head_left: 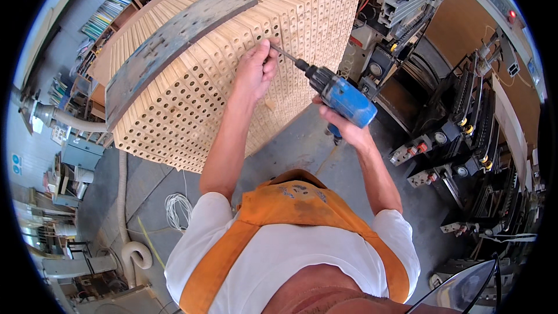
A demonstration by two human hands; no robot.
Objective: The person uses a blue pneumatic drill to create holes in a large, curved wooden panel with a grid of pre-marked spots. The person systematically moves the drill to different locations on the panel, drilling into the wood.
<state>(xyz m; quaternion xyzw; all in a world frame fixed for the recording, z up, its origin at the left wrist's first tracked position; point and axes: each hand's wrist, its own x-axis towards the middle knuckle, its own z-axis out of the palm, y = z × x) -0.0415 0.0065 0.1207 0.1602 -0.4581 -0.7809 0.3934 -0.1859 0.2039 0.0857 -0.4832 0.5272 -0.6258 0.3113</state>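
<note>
My right hand (349, 129) grips a blue cordless drill (349, 102) with a black chuck. Its long thin bit (285, 53) points up and left at the end face of a large stack of pale wooden pieces (203, 110), drilled with rows of round holes. My left hand (256, 71) is closed against that face, thumb and forefinger pinched beside the bit's tip. Whatever the pinch holds is too small to make out. Holes toward the left of the stack have dark rims; many on the right look plain and pale.
A worn dark board (174, 43) lies on top of the stack. Black machinery (447, 139) with rails and clamps stands to the right. On the floor at the left are a coiled white cable (178, 209) and a ribbed hose (123, 197). Shelves (107, 14) stand behind.
</note>
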